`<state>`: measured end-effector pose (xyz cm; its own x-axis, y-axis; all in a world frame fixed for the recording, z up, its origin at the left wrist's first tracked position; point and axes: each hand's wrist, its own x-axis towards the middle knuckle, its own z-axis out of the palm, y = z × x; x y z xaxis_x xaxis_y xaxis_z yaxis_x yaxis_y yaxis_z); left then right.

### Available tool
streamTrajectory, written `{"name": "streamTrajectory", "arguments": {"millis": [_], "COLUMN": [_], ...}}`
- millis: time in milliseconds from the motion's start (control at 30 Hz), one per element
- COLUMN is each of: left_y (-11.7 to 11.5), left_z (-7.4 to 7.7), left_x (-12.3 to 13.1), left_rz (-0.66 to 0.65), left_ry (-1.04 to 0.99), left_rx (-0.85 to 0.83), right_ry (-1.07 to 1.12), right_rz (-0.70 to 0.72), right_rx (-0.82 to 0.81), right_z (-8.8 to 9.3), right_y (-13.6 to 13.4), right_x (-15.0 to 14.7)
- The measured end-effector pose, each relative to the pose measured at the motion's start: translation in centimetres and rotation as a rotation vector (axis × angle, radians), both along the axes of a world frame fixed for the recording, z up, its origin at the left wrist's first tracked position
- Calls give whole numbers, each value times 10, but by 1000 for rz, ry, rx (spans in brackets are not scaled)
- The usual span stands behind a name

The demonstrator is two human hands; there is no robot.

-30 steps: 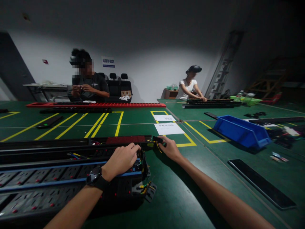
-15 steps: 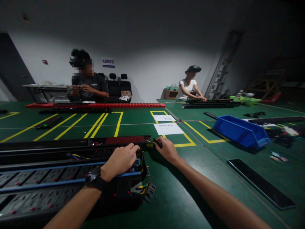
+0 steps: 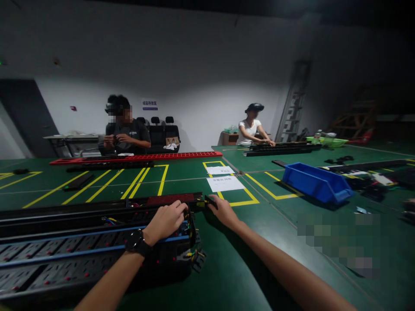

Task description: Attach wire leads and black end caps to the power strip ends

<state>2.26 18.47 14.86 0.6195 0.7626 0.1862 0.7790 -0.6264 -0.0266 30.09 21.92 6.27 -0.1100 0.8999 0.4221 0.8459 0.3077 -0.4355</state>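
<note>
Long black power strips [image 3: 69, 242] with rows of socket slots and small red dots lie side by side at the lower left. My left hand [image 3: 166, 220], a watch on its wrist, curls its fingers over the right end of one strip. Just beyond that end, my right hand [image 3: 224, 212] pinches a small black end piece [image 3: 211, 201]. Beside it a yellow-marked part shows at the end of the far strip, which has a dark red section [image 3: 171, 199]. Loose wires and an end plate [image 3: 198, 259] hang from the nearer strip. My left fingertips are partly hidden among the wires.
A blue bin [image 3: 316, 183] stands to the right on the green table, with white paper sheets [image 3: 225, 183] left of it. A red slotted rail [image 3: 139, 157] lies across the back. Two co-workers [image 3: 126, 134] [image 3: 254, 129] are at the far side. A pixelated patch covers the right foreground.
The camera view has tilted up, so the far scene sits lower in the picture. Both hands keep nearly the same place at the strip ends. The dark panel at right is now masked.
</note>
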Motion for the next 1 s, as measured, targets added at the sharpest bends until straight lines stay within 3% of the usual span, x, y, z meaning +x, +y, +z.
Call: {"name": "streamTrajectory", "arguments": {"millis": [100,233,400,600,700,833,1000], "left_y": [-2,-10,-48,-131,-164,-189,-197], "left_z": [11,32,40,13,-5,-30,-55], "left_x": [-3,-12,-11,-10,-22,-34,-32], "left_rz": [21,42,39,-63,19,124,180], "left_ry": [-27,-120,-164,-361,-525,-695,-686], "left_rx": [41,82,89,-52,-145,-170,-41], "right_ry": [-24,-101,-109,-66,-109,-143,-76], "right_rz": [-15,5,3,33,52,30,6], "right_rx": [16,-3,2,-1,20,47,30], "right_z": [10,16,16,6,1,-4,-3], "right_y": [-30,-92,-159,-193,-204,-216,-219], "right_x": [8,33,52,45,40,38,38]}}
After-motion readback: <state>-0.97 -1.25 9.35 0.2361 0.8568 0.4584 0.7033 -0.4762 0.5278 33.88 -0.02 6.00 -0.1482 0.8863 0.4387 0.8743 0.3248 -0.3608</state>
